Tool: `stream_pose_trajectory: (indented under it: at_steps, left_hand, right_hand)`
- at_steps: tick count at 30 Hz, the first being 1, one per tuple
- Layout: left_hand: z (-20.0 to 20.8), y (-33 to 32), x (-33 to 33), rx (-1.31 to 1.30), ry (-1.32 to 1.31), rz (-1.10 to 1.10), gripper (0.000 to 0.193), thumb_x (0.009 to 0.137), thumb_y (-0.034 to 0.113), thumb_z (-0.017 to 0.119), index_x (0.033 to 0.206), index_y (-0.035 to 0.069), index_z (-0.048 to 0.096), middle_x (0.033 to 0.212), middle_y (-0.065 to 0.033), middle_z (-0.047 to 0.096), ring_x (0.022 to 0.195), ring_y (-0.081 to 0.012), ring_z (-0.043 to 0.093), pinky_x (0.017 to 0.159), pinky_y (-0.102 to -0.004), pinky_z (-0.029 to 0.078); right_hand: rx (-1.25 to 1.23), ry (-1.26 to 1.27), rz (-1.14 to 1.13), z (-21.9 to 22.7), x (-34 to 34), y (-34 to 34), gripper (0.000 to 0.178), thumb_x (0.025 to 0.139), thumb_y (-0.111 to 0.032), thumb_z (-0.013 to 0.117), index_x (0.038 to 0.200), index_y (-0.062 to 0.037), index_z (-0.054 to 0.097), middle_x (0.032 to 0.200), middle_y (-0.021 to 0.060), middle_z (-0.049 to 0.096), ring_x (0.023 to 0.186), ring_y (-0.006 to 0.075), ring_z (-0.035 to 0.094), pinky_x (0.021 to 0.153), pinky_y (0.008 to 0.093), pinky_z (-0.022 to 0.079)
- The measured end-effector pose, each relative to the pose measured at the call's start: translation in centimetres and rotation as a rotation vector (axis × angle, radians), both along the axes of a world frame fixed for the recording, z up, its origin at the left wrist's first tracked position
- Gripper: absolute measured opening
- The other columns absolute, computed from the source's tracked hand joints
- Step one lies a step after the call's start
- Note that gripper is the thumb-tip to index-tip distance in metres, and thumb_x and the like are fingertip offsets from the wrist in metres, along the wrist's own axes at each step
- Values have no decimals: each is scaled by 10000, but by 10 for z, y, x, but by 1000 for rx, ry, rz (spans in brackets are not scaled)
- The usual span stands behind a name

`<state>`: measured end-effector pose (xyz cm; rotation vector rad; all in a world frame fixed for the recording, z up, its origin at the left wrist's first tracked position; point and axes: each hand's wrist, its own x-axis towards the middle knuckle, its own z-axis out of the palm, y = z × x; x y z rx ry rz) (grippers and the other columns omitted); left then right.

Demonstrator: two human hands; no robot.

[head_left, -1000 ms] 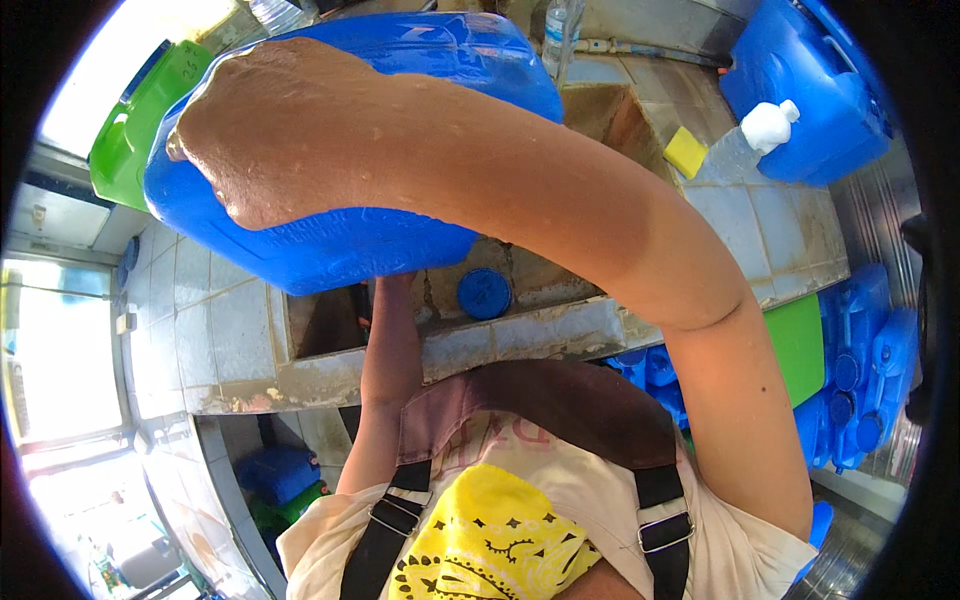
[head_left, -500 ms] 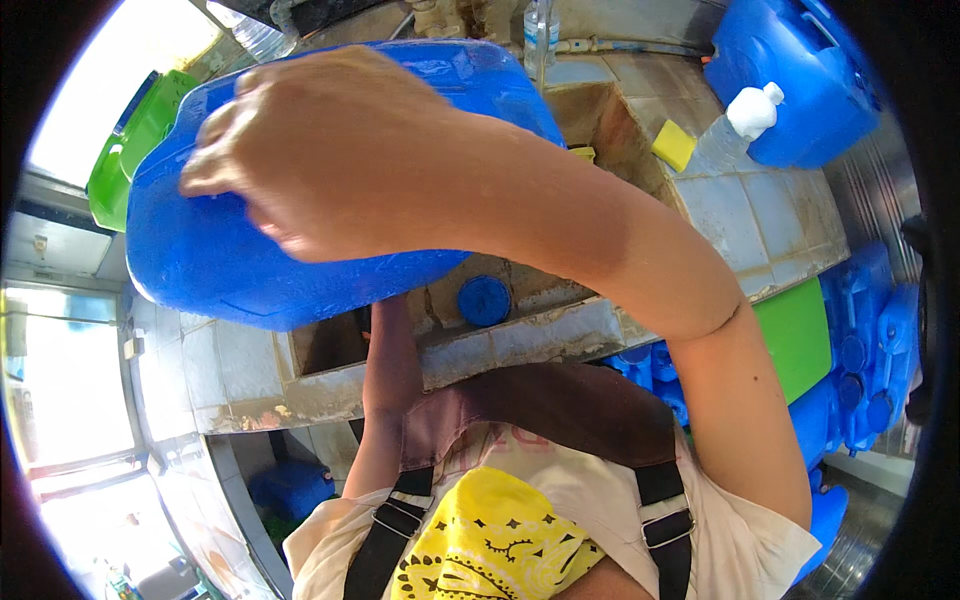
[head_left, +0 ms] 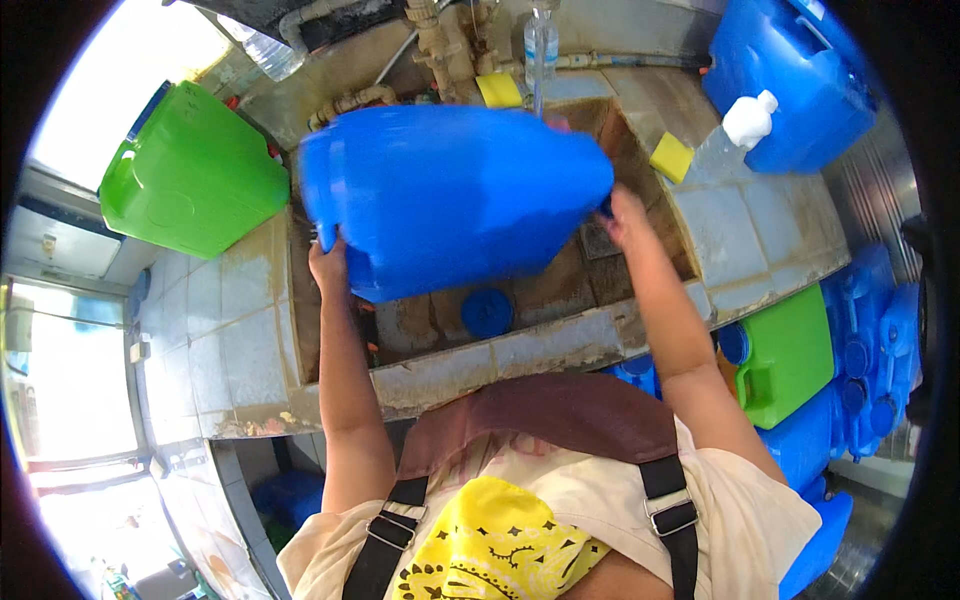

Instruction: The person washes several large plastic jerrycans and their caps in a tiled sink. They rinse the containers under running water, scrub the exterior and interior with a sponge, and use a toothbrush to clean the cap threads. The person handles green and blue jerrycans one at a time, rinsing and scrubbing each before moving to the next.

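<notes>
A large blue plastic jerrycan [head_left: 460, 190] lies on its side in the air over the tiled sink basin [head_left: 400, 335], slightly blurred by motion. My left hand [head_left: 328, 265] grips it at its left end, by the handle. At the opposite end my right hand [head_left: 622, 215] has its fingers curled round the lower edge, partly hidden by the can. Below the can, on the basin floor, is a round blue cap [head_left: 487, 313].
A green jerrycan [head_left: 200, 170] stands left of the basin. Yellow sponges [head_left: 671, 158] lie at the back and right rim, near a clear bottle [head_left: 720, 150]. Another blue jerrycan [head_left: 790, 90] stands back right. Pipes [head_left: 430, 45] run behind; more containers [head_left: 790, 360] sit below right.
The jerrycan has come down and right, and has turned. My right hand has gone from its upper left side to its right end. My left hand has come into view at the left end.
</notes>
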<state>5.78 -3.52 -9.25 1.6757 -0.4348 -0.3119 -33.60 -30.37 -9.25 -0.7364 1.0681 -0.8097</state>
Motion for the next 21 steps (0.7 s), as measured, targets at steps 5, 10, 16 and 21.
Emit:
stream_pose_trajectory:
  at_steps: [5, 10, 16, 21]
  left_hand:
    - [76, -76, -54, 738, -737, 91, 395, 748, 420, 761, 1078, 208, 718, 1186, -41, 663, 1117, -315, 587, 969, -452, 430]
    - [124, -152, -129, 842, -1231, -174, 343, 796, 369, 698, 1122, 264, 689, 1201, 0, 647, 1219, -226, 520, 1065, -556, 279]
    - [139, -233, -215, 987, -1546, -599, 301, 908, 212, 509, 1162, 174, 668, 1266, -41, 619, 1266, -213, 498, 1122, -486, 256]
    - [118, -254, -270, 719, -1736, -583, 421, 926, 220, 485, 1328, 121, 562, 1369, -83, 552, 1332, -245, 441, 1137, -475, 247]
  right_hand:
    - [-65, 306, -254, -57, 2, -6, 329, 962, -291, 518, 1061, 7, 618, 1064, 136, 650, 913, 249, 614, 856, 422, 467]
    - [-742, 347, -215, 41, 39, -48, 370, 930, -309, 566, 1023, 39, 649, 963, 151, 676, 891, 239, 615, 813, 348, 470]
    - [-895, 205, 397, 163, 91, -54, 375, 842, -346, 703, 1058, -41, 687, 923, 110, 676, 863, 149, 618, 794, 314, 485]
    - [-1225, 691, 587, 201, 99, -43, 352, 788, -341, 748, 1069, -134, 709, 1044, 129, 696, 913, 240, 672, 806, 354, 536]
